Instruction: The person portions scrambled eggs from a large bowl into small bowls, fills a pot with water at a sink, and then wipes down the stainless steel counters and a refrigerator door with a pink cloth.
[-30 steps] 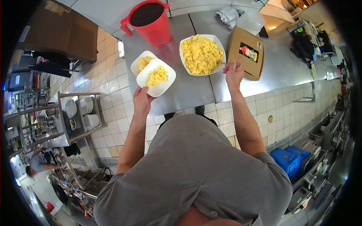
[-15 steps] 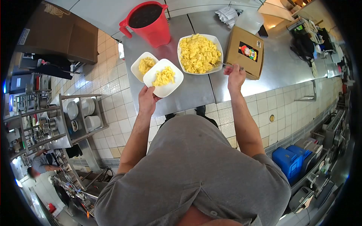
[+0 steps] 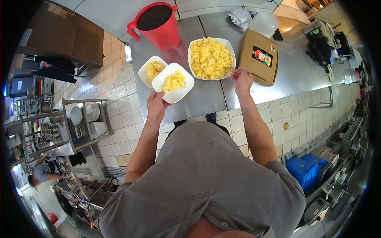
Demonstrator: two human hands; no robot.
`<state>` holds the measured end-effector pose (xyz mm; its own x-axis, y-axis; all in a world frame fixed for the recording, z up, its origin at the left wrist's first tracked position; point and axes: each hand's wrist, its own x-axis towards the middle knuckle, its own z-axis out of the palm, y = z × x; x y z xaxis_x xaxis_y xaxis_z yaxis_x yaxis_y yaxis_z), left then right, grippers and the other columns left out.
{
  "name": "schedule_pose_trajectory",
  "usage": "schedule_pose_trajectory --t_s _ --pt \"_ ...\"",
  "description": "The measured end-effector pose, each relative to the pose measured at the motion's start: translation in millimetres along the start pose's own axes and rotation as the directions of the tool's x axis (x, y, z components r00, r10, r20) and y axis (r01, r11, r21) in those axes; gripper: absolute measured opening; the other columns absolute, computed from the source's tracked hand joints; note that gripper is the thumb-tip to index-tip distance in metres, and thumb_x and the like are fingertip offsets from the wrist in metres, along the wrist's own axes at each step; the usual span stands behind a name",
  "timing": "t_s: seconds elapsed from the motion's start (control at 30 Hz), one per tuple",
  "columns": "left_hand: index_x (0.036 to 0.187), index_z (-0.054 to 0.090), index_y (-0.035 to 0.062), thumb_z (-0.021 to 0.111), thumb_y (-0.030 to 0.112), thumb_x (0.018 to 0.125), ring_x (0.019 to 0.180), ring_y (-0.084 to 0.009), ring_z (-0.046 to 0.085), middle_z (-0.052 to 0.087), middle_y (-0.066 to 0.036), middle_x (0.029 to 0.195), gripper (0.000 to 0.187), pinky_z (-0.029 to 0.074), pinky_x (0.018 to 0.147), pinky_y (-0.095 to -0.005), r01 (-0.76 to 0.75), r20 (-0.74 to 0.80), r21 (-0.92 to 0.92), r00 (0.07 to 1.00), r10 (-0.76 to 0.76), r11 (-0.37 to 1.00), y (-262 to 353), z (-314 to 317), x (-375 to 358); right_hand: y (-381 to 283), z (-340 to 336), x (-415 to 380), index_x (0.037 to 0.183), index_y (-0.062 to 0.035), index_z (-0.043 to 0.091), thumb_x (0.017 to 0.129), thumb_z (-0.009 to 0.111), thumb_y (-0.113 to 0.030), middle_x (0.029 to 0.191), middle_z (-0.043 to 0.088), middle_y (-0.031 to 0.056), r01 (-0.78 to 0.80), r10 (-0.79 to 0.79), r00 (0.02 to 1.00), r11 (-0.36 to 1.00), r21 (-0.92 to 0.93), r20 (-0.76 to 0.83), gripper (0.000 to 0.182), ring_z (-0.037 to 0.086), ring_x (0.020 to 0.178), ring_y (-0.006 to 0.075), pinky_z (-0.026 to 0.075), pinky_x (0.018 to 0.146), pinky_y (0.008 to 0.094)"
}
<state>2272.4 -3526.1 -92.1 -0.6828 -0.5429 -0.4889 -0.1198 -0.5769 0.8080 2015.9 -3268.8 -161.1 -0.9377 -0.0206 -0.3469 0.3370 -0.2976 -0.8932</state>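
Utensil [image 3: 232,68] moved L w/ R hand [image 3: 243,81]: axis crosswise, tip at eggs [image 3: 210,58].

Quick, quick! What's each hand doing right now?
Left hand: closed, gripping the edge of a white dish.
Right hand: closed, holding a metal utensil; can't tell if fork or spoon.

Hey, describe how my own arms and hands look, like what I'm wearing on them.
Your left hand and right hand are ungloved, with no watch visible. Both forearms are bare below the short, plain grey sleeves.
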Motion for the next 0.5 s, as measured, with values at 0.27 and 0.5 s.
schedule_pose_trajectory --t_s 0.27,0.5 --pt "0.128 0.051 -0.0022 0.047 0.010 0.096 0.093 -0.0242 0.069 0.065 -0.015 0.114 0.035 0.059 0.076 -0.0387 0.010 -0.008 -0.015 1.000 -0.010 1.000 -2.2 -8.4 2.1 -2.5 34.0 -27.2 0.096 0.0034 0.055 0.101 0.050 -0.022 0.075 0.065 0.0122 0.271 -0.231 0.955 0.933 -0.235 0.185 0.026 0.063 0.058 0.0164 0.054 0.051 0.0298" --pt "0.130 0.050 -0.0019 0.046 0.009 0.096 0.093 -0.0233 0.069 0.064 -0.015 0.116 0.036 0.059 0.076 -0.0374 -0.020 0.047 -0.020 0.999 0.021 1.000 3.3 0.7 5.2 -1.8 17.6 -15.5 0.099 0.0032 0.056 0.103 0.048 -0.022 0.075 0.065 0.0132 0.241 -0.226 0.963 0.966 -0.093 0.143 0.026 0.063 0.058 0.0174 0.054 0.051 0.0293"
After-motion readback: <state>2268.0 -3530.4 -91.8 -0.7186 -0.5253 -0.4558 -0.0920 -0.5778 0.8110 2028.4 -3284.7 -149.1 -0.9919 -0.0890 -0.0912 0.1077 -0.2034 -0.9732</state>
